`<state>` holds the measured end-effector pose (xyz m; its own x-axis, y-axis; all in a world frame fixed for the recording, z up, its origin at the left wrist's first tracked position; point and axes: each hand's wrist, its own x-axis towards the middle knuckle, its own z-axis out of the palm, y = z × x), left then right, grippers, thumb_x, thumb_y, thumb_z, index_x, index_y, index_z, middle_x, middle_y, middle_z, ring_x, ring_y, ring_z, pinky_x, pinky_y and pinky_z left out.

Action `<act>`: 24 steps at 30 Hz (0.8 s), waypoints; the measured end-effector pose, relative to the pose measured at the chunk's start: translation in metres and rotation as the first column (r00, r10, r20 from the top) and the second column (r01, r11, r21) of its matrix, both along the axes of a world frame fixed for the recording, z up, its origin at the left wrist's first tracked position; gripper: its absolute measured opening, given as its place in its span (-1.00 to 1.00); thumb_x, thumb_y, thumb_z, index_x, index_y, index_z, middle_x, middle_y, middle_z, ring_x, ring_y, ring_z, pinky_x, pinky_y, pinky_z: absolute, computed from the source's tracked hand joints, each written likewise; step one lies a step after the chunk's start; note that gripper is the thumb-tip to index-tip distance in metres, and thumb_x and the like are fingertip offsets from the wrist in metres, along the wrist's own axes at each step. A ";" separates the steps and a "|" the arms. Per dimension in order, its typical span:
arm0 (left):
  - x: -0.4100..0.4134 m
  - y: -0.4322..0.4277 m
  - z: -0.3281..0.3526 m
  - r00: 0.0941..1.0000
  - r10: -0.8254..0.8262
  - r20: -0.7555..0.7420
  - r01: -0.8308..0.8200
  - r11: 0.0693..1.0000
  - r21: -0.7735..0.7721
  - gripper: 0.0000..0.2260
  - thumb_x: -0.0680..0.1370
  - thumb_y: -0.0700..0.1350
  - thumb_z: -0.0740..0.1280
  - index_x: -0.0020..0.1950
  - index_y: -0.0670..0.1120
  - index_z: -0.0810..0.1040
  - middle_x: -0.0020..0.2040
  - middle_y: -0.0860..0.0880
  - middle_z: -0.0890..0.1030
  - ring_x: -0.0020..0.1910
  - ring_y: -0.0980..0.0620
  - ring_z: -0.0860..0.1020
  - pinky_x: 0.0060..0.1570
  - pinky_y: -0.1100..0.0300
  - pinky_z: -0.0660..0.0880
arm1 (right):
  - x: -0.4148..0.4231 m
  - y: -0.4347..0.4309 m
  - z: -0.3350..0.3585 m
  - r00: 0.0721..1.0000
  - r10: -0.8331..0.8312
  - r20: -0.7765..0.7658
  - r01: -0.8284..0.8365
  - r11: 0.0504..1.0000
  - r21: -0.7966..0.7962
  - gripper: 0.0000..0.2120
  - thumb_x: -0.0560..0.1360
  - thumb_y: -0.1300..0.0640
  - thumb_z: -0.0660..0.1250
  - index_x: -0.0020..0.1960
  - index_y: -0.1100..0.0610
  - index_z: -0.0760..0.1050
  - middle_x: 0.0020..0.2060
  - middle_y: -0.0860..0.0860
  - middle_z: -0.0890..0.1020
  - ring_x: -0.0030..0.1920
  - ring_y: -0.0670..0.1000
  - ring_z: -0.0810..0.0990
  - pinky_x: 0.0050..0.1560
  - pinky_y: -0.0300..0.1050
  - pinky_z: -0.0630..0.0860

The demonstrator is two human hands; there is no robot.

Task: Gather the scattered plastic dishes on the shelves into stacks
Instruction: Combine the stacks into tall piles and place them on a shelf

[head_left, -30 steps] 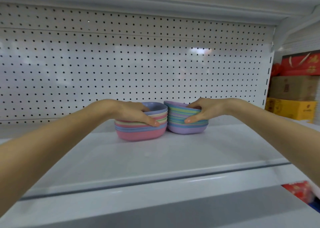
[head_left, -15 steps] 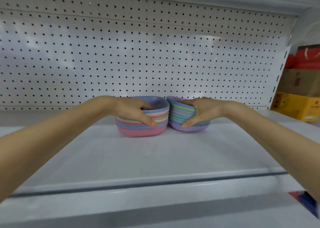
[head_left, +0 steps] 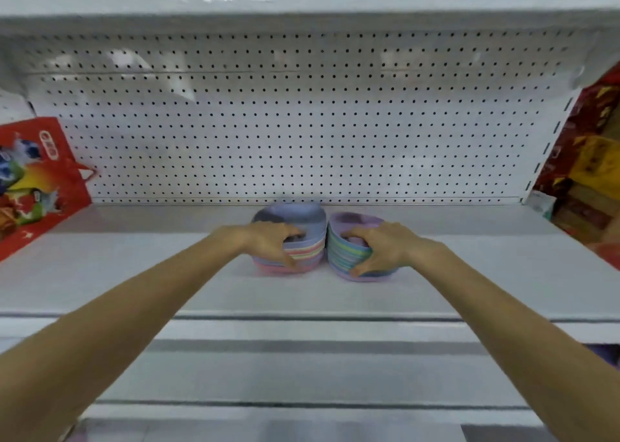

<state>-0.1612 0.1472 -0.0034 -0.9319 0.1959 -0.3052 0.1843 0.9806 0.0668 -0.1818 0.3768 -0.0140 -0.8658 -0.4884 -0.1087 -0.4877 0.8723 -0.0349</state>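
Note:
Two stacks of pastel plastic dishes stand side by side on the white shelf, close to the pegboard back. The left stack has a blue dish on top and a pink one at the bottom. My left hand grips its near side, fingers over the rim and thumb low on the front. The right stack is topped by a lilac dish. My right hand grips it the same way, fingers inside the rim and thumb at the base. The two stacks almost touch.
A red printed bag stands at the shelf's left end. Red and yellow boxes fill the neighbouring bay on the right. The white pegboard closes the back, with an upper shelf overhead. A lower shelf edge runs below my forearms.
The camera has pulled back and tilted, so the stacks look farther and the red bag has come into view. Both hands keep their hold on the stacks, which stay side by side.

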 end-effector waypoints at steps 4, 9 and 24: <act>0.023 0.011 0.003 0.995 0.071 0.065 -0.074 0.996 0.050 -0.16 0.40 0.23 0.38 0.53 -0.02 0.05 0.53 0.04 0.15 0.47 0.03 0.21 0.43 0.13 0.16 | 0.013 0.004 0.020 0.977 -0.030 0.210 0.000 0.990 0.142 -0.16 0.32 -0.31 0.37 0.47 -0.15 0.07 0.40 -0.10 0.36 0.35 0.06 0.37 0.29 -0.09 0.33; 0.042 0.022 0.030 0.998 0.058 0.016 -0.057 0.998 -0.039 -0.19 0.46 0.24 0.31 0.54 -0.01 -0.02 0.54 0.05 0.09 0.49 0.00 0.15 0.42 0.11 0.14 | 0.025 -0.009 0.059 0.978 -0.005 0.211 -0.054 0.961 0.272 -0.16 0.31 -0.36 0.34 0.44 0.01 0.17 0.34 -0.01 0.41 0.21 0.07 0.46 0.19 -0.07 0.39; 0.162 0.013 0.202 0.984 0.074 -0.161 -0.070 0.997 0.027 -0.42 0.42 0.11 0.43 0.38 0.05 0.34 0.24 0.07 0.51 0.17 0.09 0.50 0.21 0.19 0.40 | 0.131 -0.045 0.229 0.922 0.353 0.157 -0.365 0.929 0.056 -0.16 0.41 -0.13 0.39 0.51 0.11 0.05 0.42 0.01 0.33 0.36 -0.01 0.38 0.32 -0.17 0.32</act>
<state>0.0011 0.1604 0.1983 -0.9805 0.1312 -0.1460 0.1232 0.9904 0.0625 -0.0505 0.3313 0.2149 -0.6068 -0.7475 -0.2704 -0.7638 0.6425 -0.0622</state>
